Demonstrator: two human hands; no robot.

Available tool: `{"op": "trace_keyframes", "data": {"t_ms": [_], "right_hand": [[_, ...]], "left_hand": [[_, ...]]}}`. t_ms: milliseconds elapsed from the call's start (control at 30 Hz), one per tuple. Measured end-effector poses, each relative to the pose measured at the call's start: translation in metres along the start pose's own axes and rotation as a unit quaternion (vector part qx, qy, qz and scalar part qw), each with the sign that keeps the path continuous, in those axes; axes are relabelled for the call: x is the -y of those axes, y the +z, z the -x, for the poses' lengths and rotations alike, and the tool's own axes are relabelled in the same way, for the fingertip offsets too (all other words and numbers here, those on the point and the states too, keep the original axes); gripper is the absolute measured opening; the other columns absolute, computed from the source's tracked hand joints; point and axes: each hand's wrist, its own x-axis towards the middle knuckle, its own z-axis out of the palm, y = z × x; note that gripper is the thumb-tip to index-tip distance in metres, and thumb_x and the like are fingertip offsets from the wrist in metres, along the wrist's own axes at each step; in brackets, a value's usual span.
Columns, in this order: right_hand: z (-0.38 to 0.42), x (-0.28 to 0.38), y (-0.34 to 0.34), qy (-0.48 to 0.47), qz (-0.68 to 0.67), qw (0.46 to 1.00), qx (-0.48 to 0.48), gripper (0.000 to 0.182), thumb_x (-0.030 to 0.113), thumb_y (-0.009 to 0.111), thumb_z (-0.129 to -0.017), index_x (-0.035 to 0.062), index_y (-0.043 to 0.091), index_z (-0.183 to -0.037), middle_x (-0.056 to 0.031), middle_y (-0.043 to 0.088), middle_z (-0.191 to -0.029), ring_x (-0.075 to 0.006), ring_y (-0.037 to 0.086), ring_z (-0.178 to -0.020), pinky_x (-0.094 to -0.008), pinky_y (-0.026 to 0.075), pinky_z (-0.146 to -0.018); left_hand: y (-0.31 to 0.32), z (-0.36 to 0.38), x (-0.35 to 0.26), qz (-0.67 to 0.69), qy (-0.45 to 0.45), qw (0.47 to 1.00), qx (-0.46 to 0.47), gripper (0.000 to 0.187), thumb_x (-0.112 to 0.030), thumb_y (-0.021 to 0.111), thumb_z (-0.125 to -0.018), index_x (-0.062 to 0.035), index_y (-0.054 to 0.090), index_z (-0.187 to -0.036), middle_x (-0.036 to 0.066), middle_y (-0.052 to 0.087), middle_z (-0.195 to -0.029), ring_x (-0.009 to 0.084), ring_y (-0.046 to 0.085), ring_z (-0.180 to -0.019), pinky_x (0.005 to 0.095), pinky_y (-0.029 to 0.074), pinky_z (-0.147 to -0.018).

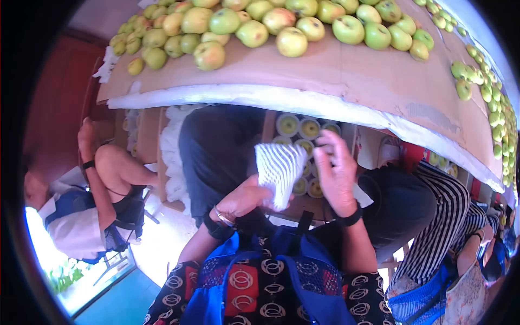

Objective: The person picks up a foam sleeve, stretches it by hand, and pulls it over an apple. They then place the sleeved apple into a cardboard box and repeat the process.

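My left hand (246, 201) grips a white foam fruit net (280, 170) by its lower part, in front of my lap. The net looks flattened and spreads wider at the top; I cannot make out anything inside it. To the right, my right hand (337, 168) is raised with its fingers bent and apart, slightly smeared by motion. No object shows in it, and a small gap lies between it and the net. Below the table edge, behind my hands, a box (268, 125) holds apples in white foam nets (310, 128), partly hidden by my hands.
A cardboard-covered table (260, 70) with a white padded edge carries many loose yellow-green apples (348, 29). Left of my knee is a box with white foam nets (173, 157). A person (100, 189) sits at the left; another in striped trousers (447, 200) sits close at the right.
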Motion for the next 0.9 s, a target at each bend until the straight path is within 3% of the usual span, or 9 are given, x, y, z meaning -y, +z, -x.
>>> {"op": "trace_keyframes", "data": {"t_ms": [100,167,200,300,500,567,667,767,900], "right_hand": [[-0.004,0.015,-0.013,-0.021,-0.038,0.999,-0.004,0.046,0.004,0.064,-0.074,0.0008,0.050,-0.118,-0.0138,0.057,-0.112,-0.0231,0.057,-0.098,-0.0321,0.047,-0.082],[0.000,0.028,-0.014,-0.145,0.068,0.986,0.051,0.051,0.004,0.065,-0.069,0.0020,0.049,-0.118,-0.0163,0.052,-0.119,-0.0297,0.050,-0.113,-0.0361,0.040,-0.094],[0.004,0.026,-0.009,-0.169,0.089,0.975,0.114,0.056,0.003,0.065,-0.065,0.0056,0.049,-0.119,-0.0182,0.041,-0.130,-0.0358,0.036,-0.125,-0.0412,0.030,-0.103],[0.019,0.023,0.010,-0.247,0.205,0.921,0.218,0.064,-0.001,0.066,-0.060,0.0139,0.050,-0.121,-0.0171,0.030,-0.138,-0.0401,0.030,-0.126,-0.0487,0.030,-0.099],[0.031,0.024,0.025,-0.282,0.151,0.921,0.221,0.045,0.008,0.067,-0.066,0.0127,0.061,-0.109,-0.0142,0.049,-0.121,-0.0339,0.043,-0.118,-0.0443,0.036,-0.095],[0.029,0.025,0.021,-0.263,0.063,0.938,0.216,0.042,0.005,0.065,-0.070,0.0110,0.060,-0.111,-0.0152,0.052,-0.118,-0.0312,0.049,-0.113,-0.0400,0.038,-0.095],[0.029,0.015,0.024,0.037,-0.275,0.954,0.113,0.027,0.007,0.052,-0.087,-0.0014,0.056,-0.112,-0.0105,0.058,-0.113,-0.0175,0.055,-0.101,-0.0304,0.042,-0.090],[0.025,0.019,0.021,0.181,-0.428,0.880,0.094,0.025,0.011,0.047,-0.093,-0.0021,0.055,-0.113,-0.0043,0.059,-0.108,-0.0075,0.054,-0.095,-0.0240,0.043,-0.083],[0.035,0.018,0.032,0.170,-0.405,0.891,0.116,0.024,0.013,0.051,-0.092,-0.0012,0.057,-0.109,-0.0027,0.061,-0.100,-0.0057,0.054,-0.087,-0.0219,0.044,-0.076]], "left_hand": [[0.010,0.006,-0.011,0.113,0.068,0.990,-0.047,0.054,0.002,0.044,-0.079,-0.0028,0.034,-0.132,0.021,0.051,-0.122,0.0289,0.058,-0.105,0.0382,0.050,-0.085],[0.008,0.008,-0.011,0.128,0.080,0.988,-0.042,0.058,0.002,0.046,-0.078,-0.0033,0.032,-0.134,0.021,0.049,-0.125,0.0308,0.054,-0.110,0.0424,0.048,-0.090],[0.009,0.010,-0.011,0.159,0.076,0.984,-0.021,0.058,0.001,0.047,-0.077,-0.0030,0.032,-0.133,0.021,0.047,-0.127,0.0308,0.052,-0.112,0.0427,0.046,-0.092],[0.010,0.016,-0.004,0.192,0.080,0.978,0.020,0.060,-0.002,0.051,-0.075,-0.0020,0.034,-0.132,0.017,0.047,-0.128,0.0285,0.049,-0.115,0.0423,0.042,-0.096],[0.019,0.020,0.003,0.080,0.121,0.989,0.017,0.056,-0.006,0.051,-0.078,-0.0019,0.035,-0.131,0.009,0.048,-0.122,0.0210,0.050,-0.112,0.0373,0.039,-0.097],[0.015,0.023,0.003,0.045,0.129,0.991,0.015,0.055,-0.015,0.054,-0.084,-0.0030,0.033,-0.132,0.010,0.046,-0.125,0.0222,0.048,-0.114,0.0374,0.038,-0.097],[0.010,0.035,-0.010,0.068,0.137,0.988,0.026,0.070,-0.039,0.059,-0.085,-0.0075,0.025,-0.138,0.015,0.037,-0.136,0.0270,0.041,-0.122,0.0415,0.036,-0.097],[0.025,0.042,-0.017,-0.067,0.258,0.945,-0.187,0.079,-0.036,0.064,-0.081,-0.0089,0.019,-0.140,0.014,0.039,-0.133,0.0267,0.042,-0.121,0.0403,0.035,-0.100],[0.047,0.020,-0.019,-0.058,0.354,0.916,-0.180,0.066,-0.016,0.063,-0.083,-0.0087,0.025,-0.137,0.009,0.045,-0.127,0.0211,0.044,-0.116,0.0355,0.036,-0.098]]}}
